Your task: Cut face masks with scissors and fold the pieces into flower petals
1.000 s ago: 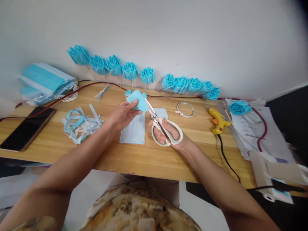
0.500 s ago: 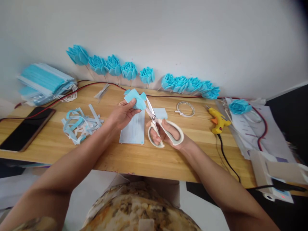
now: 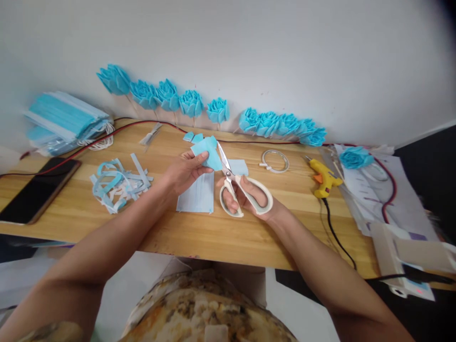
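My left hand (image 3: 188, 171) pinches a small blue fabric piece (image 3: 210, 151) between thumb and fingers, holding it over the table. White-handled scissors (image 3: 245, 190) are in my right hand (image 3: 245, 194), fingers through the loops, blades parted and pointing up and away. The blades are at the right edge of the blue piece, one partly behind it. Below my hands lies a pale blue pleated mask sheet (image 3: 195, 194). A pale cut piece (image 3: 238, 167) rests behind the scissors. Small blue cut pieces (image 3: 192, 137) lie beyond my left hand.
Blue fabric flowers (image 3: 191, 103) on stems lean along the wall. Cut strips (image 3: 119, 183), a phone (image 3: 39, 190) and a stack of masks (image 3: 67, 118) are at the left. A tape roll (image 3: 276, 161), a yellow glue gun (image 3: 323, 178) and a power strip (image 3: 402, 261) are at the right.
My left hand has shifted the blue piece slightly right and down, closer into the scissors. Small cut pieces now show on the table behind it. My right hand has barely moved.
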Demonstrator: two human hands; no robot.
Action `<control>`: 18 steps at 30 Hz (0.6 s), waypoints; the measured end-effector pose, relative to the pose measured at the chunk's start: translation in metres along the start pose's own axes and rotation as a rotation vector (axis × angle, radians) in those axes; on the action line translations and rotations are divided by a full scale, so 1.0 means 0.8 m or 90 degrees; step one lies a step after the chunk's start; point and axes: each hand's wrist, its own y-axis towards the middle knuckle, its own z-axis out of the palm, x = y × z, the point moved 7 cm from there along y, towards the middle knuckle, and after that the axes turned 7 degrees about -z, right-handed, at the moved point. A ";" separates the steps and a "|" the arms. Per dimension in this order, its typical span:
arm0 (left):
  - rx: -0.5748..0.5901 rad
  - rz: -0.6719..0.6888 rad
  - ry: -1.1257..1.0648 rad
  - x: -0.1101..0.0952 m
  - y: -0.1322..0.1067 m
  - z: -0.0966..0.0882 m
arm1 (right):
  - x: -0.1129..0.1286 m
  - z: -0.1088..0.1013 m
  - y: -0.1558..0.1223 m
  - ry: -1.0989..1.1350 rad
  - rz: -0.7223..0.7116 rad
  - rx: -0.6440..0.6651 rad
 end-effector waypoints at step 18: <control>-0.023 0.011 -0.004 0.000 -0.003 0.002 | -0.003 -0.005 0.002 -0.007 -0.008 -0.025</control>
